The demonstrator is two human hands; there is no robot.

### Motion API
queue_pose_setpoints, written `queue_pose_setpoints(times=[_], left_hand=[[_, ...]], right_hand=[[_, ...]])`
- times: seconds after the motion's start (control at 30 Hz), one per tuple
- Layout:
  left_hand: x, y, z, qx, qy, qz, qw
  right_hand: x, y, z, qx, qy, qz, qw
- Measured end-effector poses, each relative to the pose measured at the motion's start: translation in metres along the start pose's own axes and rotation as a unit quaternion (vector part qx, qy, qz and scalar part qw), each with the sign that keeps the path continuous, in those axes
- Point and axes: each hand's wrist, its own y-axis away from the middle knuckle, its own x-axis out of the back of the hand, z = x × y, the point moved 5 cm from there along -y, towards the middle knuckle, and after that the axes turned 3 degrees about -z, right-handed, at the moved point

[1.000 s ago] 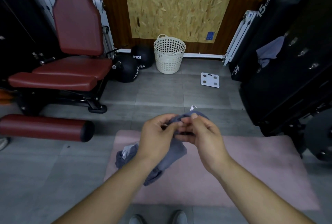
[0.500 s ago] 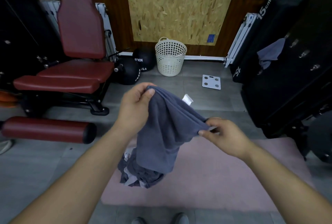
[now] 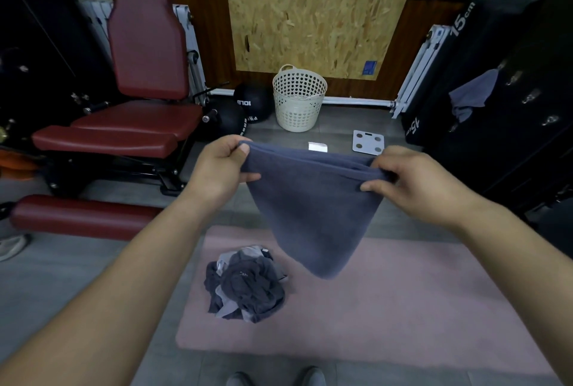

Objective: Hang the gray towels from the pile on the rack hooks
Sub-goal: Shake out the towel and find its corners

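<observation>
**Spreading one towel out, ready for the hooks**

A second ago both hands were bunched together low over the mat [image 3: 403, 308], working at a crumpled cloth. Half a second ago the left had raised one corner while the right pinched an edge. Now the towel [image 3: 313, 209] is stretched between them. Its top edge is taut, and the rest hangs to a point above the mat, free of the pile [image 3: 248, 285].

The left hand [image 3: 221, 168] has its fingers [image 3: 251, 176] curled round the left corner. The right hand [image 3: 412, 181] pinches the gathered right end between thumb and fingers [image 3: 376, 184].

The pile lies on the mat, below and left of the hanging tip, with several cloths left in it. At the right, the dark rack [image 3: 511, 144] has one hung towel [image 3: 471, 97] on it already, and the hooks [image 3: 531, 95] beside that one look free.

By my reading the pick and shake-out are done, and this towel is separated and open. What remains is to turn right, carry it to a free hook and catch the top edge there. The rack is well apart from the hands, so the grip has to last through the carry.
</observation>
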Motion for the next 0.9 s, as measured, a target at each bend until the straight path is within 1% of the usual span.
queue_pose_setpoints(times=[0.17,0.4,0.47,0.53,0.6,0.73,0.83,0.9], left_hand=[[-0.006,0.000,0.000,-0.024,-0.027,-0.028,0.999],[-0.016,0.003,0.008,-0.063,-0.101,-0.072,0.990],[-0.017,0.003,0.007,-0.064,-0.108,-0.065,0.990],[-0.016,0.002,0.005,-0.073,-0.114,-0.035,0.990],[-0.013,0.001,0.003,-0.080,-0.108,-0.011,0.991],[-0.007,-0.001,0.006,-0.072,-0.092,0.004,0.993],[-0.002,-0.002,0.008,-0.064,-0.084,0.009,0.994],[-0.001,-0.002,0.008,-0.063,-0.082,0.009,0.995]], right_hand=[[0.002,-0.001,0.006,-0.018,0.055,-0.099,0.993],[-0.004,0.004,0.016,-0.063,0.047,-0.141,0.987],[-0.016,0.009,0.014,-0.065,0.048,-0.169,0.982],[-0.029,0.014,0.010,-0.049,0.039,-0.187,0.980],[-0.036,0.017,0.008,-0.041,0.015,-0.175,0.984],[-0.031,0.020,0.009,-0.046,-0.069,-0.077,0.994],[-0.025,0.022,0.004,-0.024,-0.075,-0.013,0.997],[-0.021,0.023,0.000,0.002,-0.052,-0.004,0.999]])
